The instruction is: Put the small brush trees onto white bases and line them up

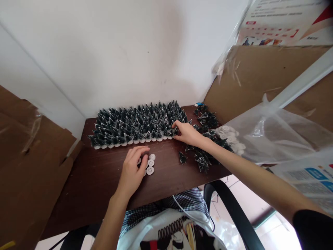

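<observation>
Densely packed, bristly conical trees [140,121] stand behind round white discs [151,162].

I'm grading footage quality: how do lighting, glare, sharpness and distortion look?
Head view: soft, faint shadows on the white wall; bright, washed-out floor at lower right; a glare patch on the clear plastic bag; dark miniature trees with little shadow detail; white discs slightly soft; left cardboard looks stretched, probably wide-angle distortion.
</observation>
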Motion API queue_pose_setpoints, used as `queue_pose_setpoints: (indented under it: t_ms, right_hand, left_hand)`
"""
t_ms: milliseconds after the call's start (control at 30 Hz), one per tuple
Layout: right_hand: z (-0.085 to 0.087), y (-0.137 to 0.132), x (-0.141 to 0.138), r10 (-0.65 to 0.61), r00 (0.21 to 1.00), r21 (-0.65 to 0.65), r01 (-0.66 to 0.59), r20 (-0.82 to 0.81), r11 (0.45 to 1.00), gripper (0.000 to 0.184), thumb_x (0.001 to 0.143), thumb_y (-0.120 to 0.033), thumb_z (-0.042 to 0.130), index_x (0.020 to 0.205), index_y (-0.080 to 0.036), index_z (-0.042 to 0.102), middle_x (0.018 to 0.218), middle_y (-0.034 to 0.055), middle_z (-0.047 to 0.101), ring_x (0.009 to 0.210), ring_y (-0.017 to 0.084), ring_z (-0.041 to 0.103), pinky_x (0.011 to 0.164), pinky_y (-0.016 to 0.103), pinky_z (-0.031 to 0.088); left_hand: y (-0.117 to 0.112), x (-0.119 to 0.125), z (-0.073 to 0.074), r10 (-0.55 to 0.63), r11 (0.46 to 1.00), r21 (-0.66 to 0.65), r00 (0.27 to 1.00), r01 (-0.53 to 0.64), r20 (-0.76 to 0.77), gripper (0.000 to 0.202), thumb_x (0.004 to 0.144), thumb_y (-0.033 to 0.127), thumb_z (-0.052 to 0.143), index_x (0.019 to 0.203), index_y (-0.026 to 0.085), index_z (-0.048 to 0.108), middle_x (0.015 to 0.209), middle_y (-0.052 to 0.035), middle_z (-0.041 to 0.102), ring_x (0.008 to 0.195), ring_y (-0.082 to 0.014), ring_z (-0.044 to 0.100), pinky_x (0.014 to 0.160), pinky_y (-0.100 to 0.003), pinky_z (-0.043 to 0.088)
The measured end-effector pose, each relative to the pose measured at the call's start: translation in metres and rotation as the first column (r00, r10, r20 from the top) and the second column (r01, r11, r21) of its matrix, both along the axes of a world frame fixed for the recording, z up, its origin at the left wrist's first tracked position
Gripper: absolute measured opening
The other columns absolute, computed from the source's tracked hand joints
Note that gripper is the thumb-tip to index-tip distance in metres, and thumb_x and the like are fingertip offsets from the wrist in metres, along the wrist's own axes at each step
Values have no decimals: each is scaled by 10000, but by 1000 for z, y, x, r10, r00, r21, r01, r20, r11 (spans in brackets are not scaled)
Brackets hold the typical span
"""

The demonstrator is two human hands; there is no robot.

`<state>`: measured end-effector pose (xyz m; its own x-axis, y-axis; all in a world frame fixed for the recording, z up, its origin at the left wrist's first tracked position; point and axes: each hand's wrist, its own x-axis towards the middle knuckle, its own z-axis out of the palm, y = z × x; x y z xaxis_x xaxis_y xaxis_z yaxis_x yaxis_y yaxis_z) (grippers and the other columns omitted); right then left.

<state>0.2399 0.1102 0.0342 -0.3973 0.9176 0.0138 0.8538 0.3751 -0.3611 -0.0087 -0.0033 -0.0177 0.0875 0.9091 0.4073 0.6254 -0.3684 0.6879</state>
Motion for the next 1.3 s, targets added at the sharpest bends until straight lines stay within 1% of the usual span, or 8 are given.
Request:
queue_pose_setpoints:
  t_ms: [200, 400, 567, 667, 833, 967, 1100, 1300]
  right_hand:
    - [5, -3, 6, -9, 999, -56, 6, -45, 998, 438, 823, -168, 719, 1221, -141, 538, 949, 90, 712, 813, 218, 681, 701, 288, 461]
    - [32, -24, 20, -17, 995, 94, 7, 98, 996, 379, 883, -282, 684, 1221, -154, 573, 1193, 162, 710, 1048, 316, 676, 837, 387, 479]
    - [49, -53, 20, 67, 984, 40, -74, 165, 996, 238, 923, -325, 664, 1115, -185, 650, 1030, 78, 760, 950, 275, 695, 831, 370, 445]
    - [42, -66, 16, 165, 971, 10, -170, 174, 985, 191, 927, -318, 670, 1077, -200, 666, 947, 58, 760, 909, 261, 690, 878, 383, 425]
    - [24, -83, 10, 138, 939, 66, -167, 314, 984, 143, 910, -286, 693, 982, -164, 673, 960, 123, 760, 970, 316, 664, 957, 455, 384]
    - [15, -89, 7, 167, 935, 72, -199, 314, 977, 189, 875, -294, 736, 997, -168, 663, 978, 121, 763, 976, 316, 655, 977, 462, 372]
    - [8, -89, 4, 171, 940, 75, -201, 295, 977, 242, 845, -269, 769, 1038, -165, 666, 1023, 113, 759, 995, 313, 650, 982, 454, 375]
    - [6, -89, 1, 183, 948, 92, -213, 262, 973, 188, 841, -261, 773, 979, -158, 697, 1016, 110, 752, 988, 310, 644, 952, 439, 386]
  left_hand:
    - [0, 0, 1, 6, 1000, 8, 1000, -6, 10, 242, 984, 272, 480, 1117, 203, 669, 1172, -86, 688, 1092, -237, 610, 953, -394, 506]
    - [1, -2, 0, 54, 998, 31, 998, -55, 7, 231, 976, 260, 483, 1095, 208, 674, 1153, -79, 702, 1097, -240, 610, 945, -393, 502]
    - [2, -3, 0, 93, 995, 18, 996, -93, 6, 207, 955, 254, 503, 1047, 198, 680, 1075, -69, 719, 1030, -237, 623, 909, -384, 504]
    - [1, -1, 4, 74, 997, 8, 996, -74, -42, 194, 948, 252, 514, 1038, 196, 676, 1045, -66, 721, 1013, -239, 619, 899, -386, 494]
    - [-3, 8, 12, 47, 994, -80, 960, -71, -275, 190, 926, 319, 582, 1036, 211, 693, 1047, -67, 715, 1020, -285, 582, 873, -429, 466]
    - [-3, 17, 13, 47, 994, -72, 897, -87, -440, 211, 891, 287, 627, 1075, 219, 705, 1038, -79, 699, 1001, -305, 570, 839, -433, 456]
    - [1, 22, 11, 46, 994, -66, 868, -91, -494, 220, 912, 232, 571, 1081, 209, 710, 1035, -94, 695, 986, -307, 566, 821, -429, 454]
    - [10, 22, 11, 8, 995, -85, 861, -59, -509, 238, 892, 211, 569, 1072, 189, 724, 999, -107, 705, 957, -313, 557, 821, -438, 455]
